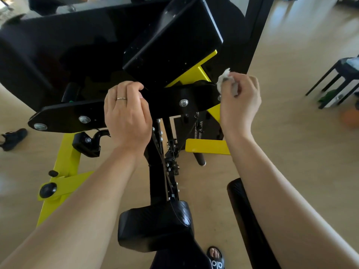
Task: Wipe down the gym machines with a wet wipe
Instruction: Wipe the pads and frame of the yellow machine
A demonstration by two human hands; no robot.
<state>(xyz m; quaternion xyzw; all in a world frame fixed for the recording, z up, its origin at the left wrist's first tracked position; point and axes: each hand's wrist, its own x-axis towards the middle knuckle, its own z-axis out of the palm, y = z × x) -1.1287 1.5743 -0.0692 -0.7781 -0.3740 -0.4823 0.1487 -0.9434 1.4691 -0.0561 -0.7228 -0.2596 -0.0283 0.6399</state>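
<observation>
White and crumpled, the wet wipe [223,80] is pinched in the curled fingers of the right hand [240,100], pressed against the right end of a black metal plate [171,102] of the gym machine [77,55]. The right wrist is bent, knuckles up, with the forearm reaching in from the lower right. The left hand [127,115], wearing a thin ring [121,98], lies over the middle of the same plate, its fingers curled round the far edge and gripping it; that forearm comes in from the lower left.

Just above the plate a black box-shaped pad [174,41] tilts over a yellow frame [196,74], crowding the space above the wipe. Below the hands run black cables and bolts down to a black padded seat [155,224]. A yellow leg [62,164] stretches along the wooden floor [291,152] at left. Near it lies a black shoe [13,138]. A sandalled foot [215,255] shows at the bottom edge, and a dark stool [340,78] stands well apart at right.
</observation>
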